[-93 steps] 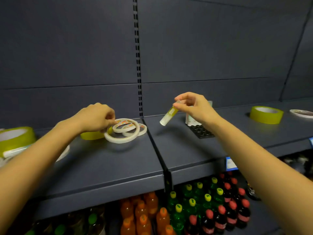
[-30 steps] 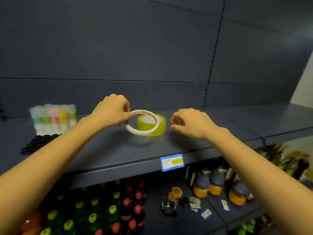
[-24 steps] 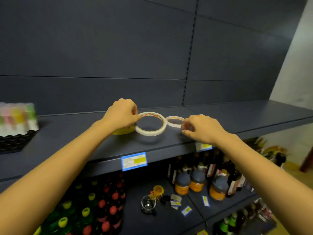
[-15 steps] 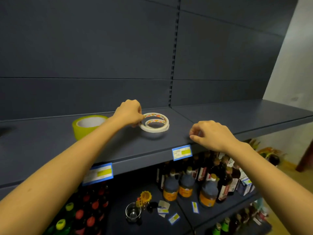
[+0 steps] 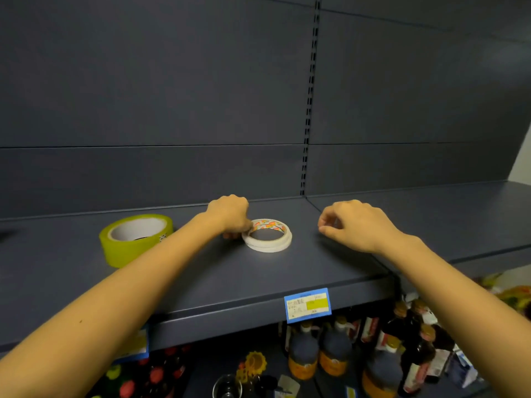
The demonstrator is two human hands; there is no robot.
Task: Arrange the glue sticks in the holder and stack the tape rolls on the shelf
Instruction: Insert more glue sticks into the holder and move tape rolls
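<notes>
Gripping tape rolls (image 5: 267, 244), left hand (image 5: 230, 215), well behind shelf (image 5: 224, 282) edge

Your dark grey shelf (image 5: 230, 277) carries two lots of tape. Toward its left end, a wide yellow-green tape roll (image 5: 135, 239) lies flat with its hole facing up. To its right, apart from it and toward the shelf's right end, you have two thin white tape rolls (image 5: 267, 245) lying flat, one stacked on the other, with an orange-and-green pattern inside the upper ring. A blue-and-yellow price label (image 5: 307, 305) sits on the front edge, forward and right of the stack. At its right end the shelf meets a neighbouring board (image 5: 445, 214).
</notes>
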